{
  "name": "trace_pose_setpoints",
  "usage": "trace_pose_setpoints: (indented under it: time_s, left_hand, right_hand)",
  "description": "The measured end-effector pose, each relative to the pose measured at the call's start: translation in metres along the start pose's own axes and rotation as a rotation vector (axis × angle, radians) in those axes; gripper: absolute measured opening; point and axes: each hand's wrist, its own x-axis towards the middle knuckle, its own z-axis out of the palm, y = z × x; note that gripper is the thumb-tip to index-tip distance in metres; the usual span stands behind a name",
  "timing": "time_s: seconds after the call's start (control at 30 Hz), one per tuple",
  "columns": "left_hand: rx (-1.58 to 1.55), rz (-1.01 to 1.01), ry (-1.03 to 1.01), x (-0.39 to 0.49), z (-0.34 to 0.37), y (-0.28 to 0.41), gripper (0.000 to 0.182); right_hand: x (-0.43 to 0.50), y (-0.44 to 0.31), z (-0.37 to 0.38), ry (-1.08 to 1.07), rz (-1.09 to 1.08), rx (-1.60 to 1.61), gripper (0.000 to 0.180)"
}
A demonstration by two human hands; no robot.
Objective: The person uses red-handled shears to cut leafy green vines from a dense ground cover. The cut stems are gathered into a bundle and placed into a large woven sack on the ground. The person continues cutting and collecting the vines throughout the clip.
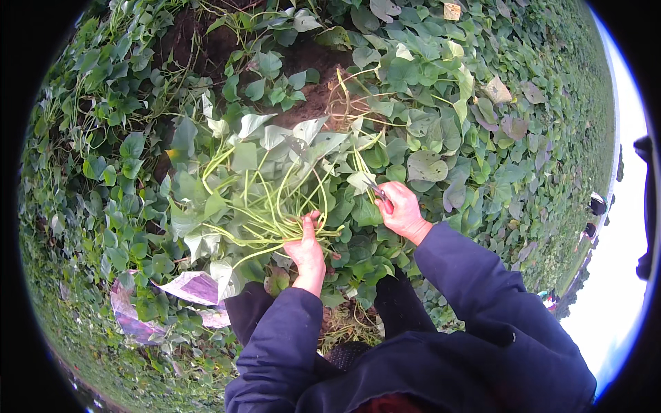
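My left hand (308, 250) is closed around a bundle of green leaf stalks (273, 219), likely sweet potato, whose broad heart-shaped leaves fan out to the upper left. To its right, my right hand (401, 210) grips a small pair of scissors or snips (378, 191); the handles are mostly hidden in the fist. The blades point up and left, beside a pale leaf (361, 180) and several upright stalks (360, 161). Whether the blades touch a stalk cannot be told.
Leafy vines (475, 170) spread on all sides, with bare brown soil (310, 100) beyond the bundle. A purple and white sheet or bag (193, 288) lies among leaves at lower left. My dark-clad legs stand close below the hands. Small distant figures show at the far right.
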Motion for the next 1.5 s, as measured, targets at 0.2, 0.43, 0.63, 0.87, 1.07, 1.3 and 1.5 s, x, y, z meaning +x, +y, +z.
trace_pose_setpoints:
  time_s: [0.2,0.43,0.63,0.87,1.07,1.3,1.5]
  left_hand:
    - [0.063,-0.272,-0.003,0.000,-0.010,-0.010,0.008]
    - [0.020,-0.325,-0.002,-0.010,-0.018,-0.010,0.012]
    - [0.053,-0.345,-0.039,-0.017,-0.032,0.008,0.008]
    - [-0.006,-0.310,-0.005,-0.009,-0.030,0.039,0.010]
    - [-0.029,-0.282,0.000,-0.005,-0.031,0.046,0.013]
    - [-0.052,-0.263,0.007,-0.005,-0.030,0.046,0.012]
    - [-0.060,-0.275,0.018,-0.006,-0.029,0.051,0.014]
  right_hand:
    - [0.133,-0.009,-0.049,0.441,-0.077,0.187,0.029]
    - [0.328,0.021,0.004,-0.011,0.313,0.407,0.008]
    - [0.354,0.011,0.080,0.024,-0.001,0.488,0.008]
    - [0.243,0.041,0.124,-0.359,-0.062,-0.309,0.012]
    - [0.255,0.099,0.152,-0.290,-0.035,-0.342,0.029]
    - [0.261,0.117,0.166,-0.295,0.292,-0.019,0.027]
    - [0.265,0.109,0.175,-0.268,0.166,-0.168,0.014]
